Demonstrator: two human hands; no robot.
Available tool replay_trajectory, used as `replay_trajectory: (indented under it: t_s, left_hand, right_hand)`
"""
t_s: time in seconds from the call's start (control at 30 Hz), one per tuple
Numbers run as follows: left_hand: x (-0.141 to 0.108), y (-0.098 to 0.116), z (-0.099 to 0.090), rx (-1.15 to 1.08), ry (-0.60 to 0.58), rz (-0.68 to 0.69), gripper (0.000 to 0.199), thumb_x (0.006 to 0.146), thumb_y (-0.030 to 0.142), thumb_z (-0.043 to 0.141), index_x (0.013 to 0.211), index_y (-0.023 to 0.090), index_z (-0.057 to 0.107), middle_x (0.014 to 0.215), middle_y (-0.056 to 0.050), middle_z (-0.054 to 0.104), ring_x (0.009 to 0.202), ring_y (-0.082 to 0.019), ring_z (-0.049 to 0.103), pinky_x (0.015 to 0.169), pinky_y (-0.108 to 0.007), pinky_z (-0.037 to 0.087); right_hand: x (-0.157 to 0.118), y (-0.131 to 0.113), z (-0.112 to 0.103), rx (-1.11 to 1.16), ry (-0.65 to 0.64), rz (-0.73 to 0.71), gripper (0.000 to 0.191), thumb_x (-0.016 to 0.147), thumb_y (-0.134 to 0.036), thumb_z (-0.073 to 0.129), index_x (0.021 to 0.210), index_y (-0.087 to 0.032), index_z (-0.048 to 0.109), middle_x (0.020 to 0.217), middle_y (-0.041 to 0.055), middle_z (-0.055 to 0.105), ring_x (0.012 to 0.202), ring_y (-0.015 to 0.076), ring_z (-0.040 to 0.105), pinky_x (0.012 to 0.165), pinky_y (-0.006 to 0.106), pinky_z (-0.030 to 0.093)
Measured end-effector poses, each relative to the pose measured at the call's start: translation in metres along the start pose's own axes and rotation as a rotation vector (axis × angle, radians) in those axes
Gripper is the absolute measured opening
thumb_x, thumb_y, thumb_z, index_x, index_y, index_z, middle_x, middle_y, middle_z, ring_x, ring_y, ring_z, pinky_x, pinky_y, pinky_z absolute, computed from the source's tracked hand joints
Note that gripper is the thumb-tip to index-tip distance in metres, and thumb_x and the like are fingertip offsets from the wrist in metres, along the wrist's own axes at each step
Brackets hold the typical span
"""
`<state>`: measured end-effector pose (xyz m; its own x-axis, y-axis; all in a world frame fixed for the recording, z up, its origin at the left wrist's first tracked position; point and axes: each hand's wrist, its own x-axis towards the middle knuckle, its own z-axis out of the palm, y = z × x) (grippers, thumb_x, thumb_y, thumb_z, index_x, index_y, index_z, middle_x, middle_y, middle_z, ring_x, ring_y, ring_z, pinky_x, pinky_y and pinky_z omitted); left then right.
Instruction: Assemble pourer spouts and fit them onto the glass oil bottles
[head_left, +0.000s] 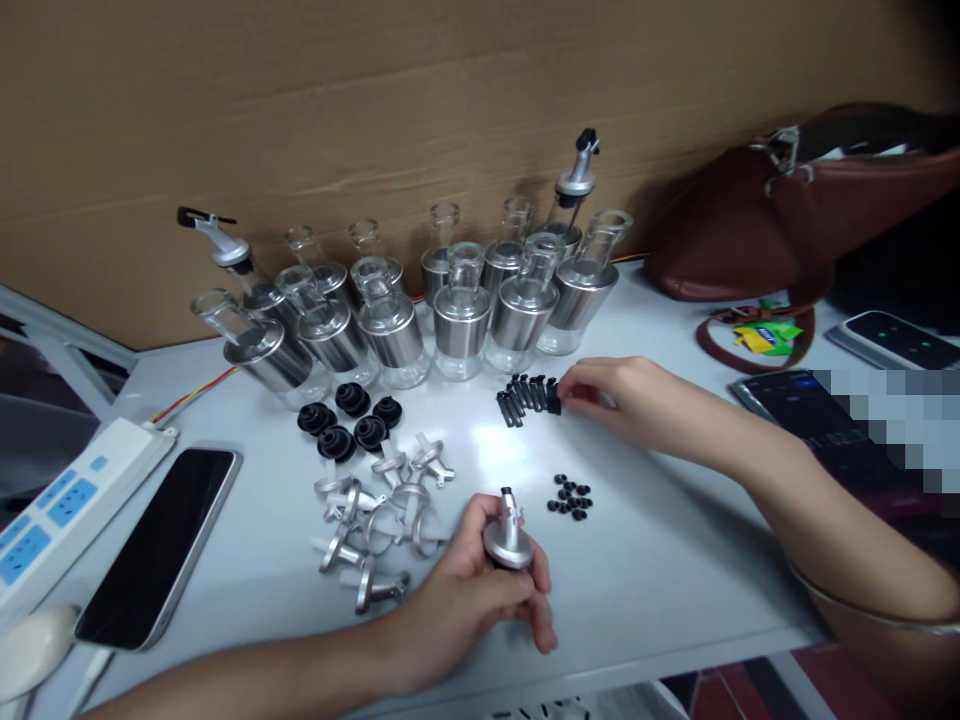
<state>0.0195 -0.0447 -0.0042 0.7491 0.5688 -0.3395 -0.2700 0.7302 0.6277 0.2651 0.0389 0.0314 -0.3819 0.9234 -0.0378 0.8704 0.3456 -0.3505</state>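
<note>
My left hand (487,580) is closed around a silver pourer spout (510,540), held upright with a small black tip on top. My right hand (611,395) reaches to the right end of a row of small black flip caps (521,398), its fingertips pinching the endmost piece. Nearer me lies a cluster of tiny black rings (571,498). Left of my left hand is a pile of silver pourer spouts (379,530). Several black ribbed stoppers (352,400) sit behind that pile.
Glass bottles with steel sleeves (461,320) stand in rows at the back; two carry pourers. At left are a phone (161,550) and a power strip (64,510). A brown bag (735,220), a green-yellow wrapper (769,337) and another phone (817,430) lie right.
</note>
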Motion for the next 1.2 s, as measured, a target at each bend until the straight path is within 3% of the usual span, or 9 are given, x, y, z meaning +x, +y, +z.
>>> replay_trajectory:
  t_s: [0.4,0.5,0.6,0.73,0.87,1.2]
  left_hand:
    - [0.0,0.002,0.001,-0.052,-0.024,0.018,0.037,0.078,0.022,0.067,0.091,0.021,0.032,0.074,0.007,0.054,0.054,-0.006,0.056,0.066,-0.028,0.044]
    - [0.0,0.001,0.0,-0.071,-0.034,0.017,0.036,0.079,0.026,0.069,0.09,0.02,0.035,0.062,0.009,0.049,0.05,-0.005,0.048,0.062,-0.026,0.043]
    - [0.0,0.0,-0.002,-0.086,-0.018,-0.021,0.033,0.078,0.028,0.069,0.09,0.019,0.039,0.056,0.01,0.045,0.047,-0.005,0.042,0.058,-0.024,0.041]
    - [-0.002,0.003,-0.002,-0.12,-0.001,-0.054,0.03,0.077,0.03,0.067,0.09,0.019,0.042,0.057,0.01,0.039,0.045,-0.005,0.037,0.055,-0.024,0.04]
    - [-0.002,0.005,-0.002,-0.132,-0.039,-0.044,0.025,0.079,0.03,0.062,0.088,0.019,0.042,0.058,0.009,0.038,0.045,-0.005,0.037,0.055,-0.025,0.041]
    - [0.0,0.003,-0.003,-0.166,-0.064,-0.022,0.025,0.077,0.025,0.063,0.09,0.018,0.042,0.06,0.006,0.049,0.052,-0.009,0.051,0.063,-0.028,0.042]
  right_hand:
    - [0.002,0.004,0.006,0.057,-0.002,-0.056,0.021,0.087,-0.021,0.048,0.091,-0.017,0.068,0.084,0.0067,0.071,0.071,0.0182,0.064,0.068,0.031,0.048]
    - [0.002,-0.007,0.001,0.136,0.017,-0.052,0.021,0.09,-0.024,0.047,0.089,-0.016,0.066,0.079,0.0059,0.07,0.066,0.0165,0.062,0.065,0.029,0.047]
    - [-0.003,-0.026,-0.004,0.255,0.042,-0.14,0.025,0.094,-0.03,0.045,0.088,-0.016,0.065,0.08,0.0058,0.07,0.068,0.0161,0.062,0.066,0.028,0.046]
    - [-0.009,-0.054,0.0,0.518,-0.15,-0.304,0.026,0.098,-0.03,0.043,0.093,-0.016,0.064,0.088,0.0055,0.07,0.076,0.0142,0.063,0.07,0.025,0.047]
    - [-0.011,-0.065,0.009,0.683,-0.307,-0.341,0.02,0.098,-0.028,0.046,0.092,-0.016,0.061,0.085,0.0034,0.069,0.076,0.0126,0.063,0.071,0.023,0.046]
    - [-0.008,-0.065,0.017,0.736,-0.364,-0.368,0.029,0.101,-0.033,0.037,0.083,-0.017,0.054,0.079,0.0027,0.063,0.07,0.012,0.057,0.066,0.023,0.043]
